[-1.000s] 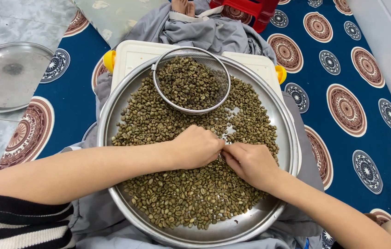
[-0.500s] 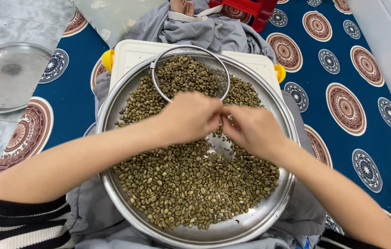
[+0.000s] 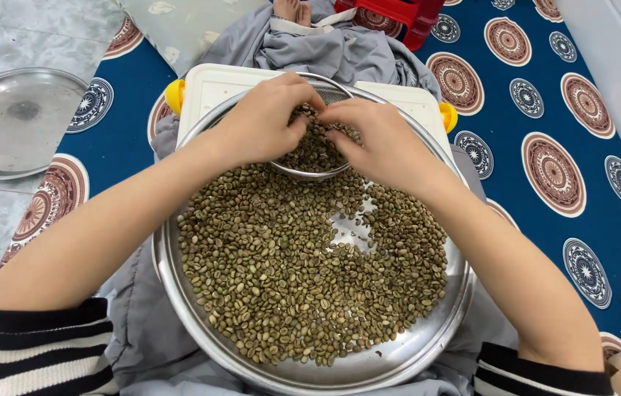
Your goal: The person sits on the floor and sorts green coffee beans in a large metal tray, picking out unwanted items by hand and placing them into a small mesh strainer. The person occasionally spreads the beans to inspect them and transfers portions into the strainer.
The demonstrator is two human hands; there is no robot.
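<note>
a: both hands have moved up from the middle of the big round metal tray (image 3: 178, 293) to the small metal ring sieve (image 3: 310, 172) at its far edge. half a second ago they met lower down, over the loose beans.

b: where are the beans now?

a: green-brown coffee beans (image 3: 288, 279) cover most of the tray, which rests on the person's lap over grey cloth (image 3: 325, 44). a bare patch of metal shows right of centre, below the right hand. a smaller heap sits inside the sieve.

b: and the hands?

a: the left hand (image 3: 263, 125) and the right hand (image 3: 384, 143) hover over the sieve, fingertips nearly touching. the fingers of each are curled and drawn together, seemingly pinching a few beans, though the beans between them are too small to make out.

b: how would this be done well?

a: my judgement: keep the fingertips low over the sieve's heap, so anything let go lands inside the ring and not back in the tray. let go gently, since beans bounce. keep the wrists lifted, so the forearms don't sweep the loose beans towards the rim.

b: anything else around?

a: a white lidded box with yellow clips (image 3: 211, 88) sits under the tray's far side. an empty metal plate (image 3: 2, 125) lies on the floor to the left, beside a blue patterned mat (image 3: 545, 88).
</note>
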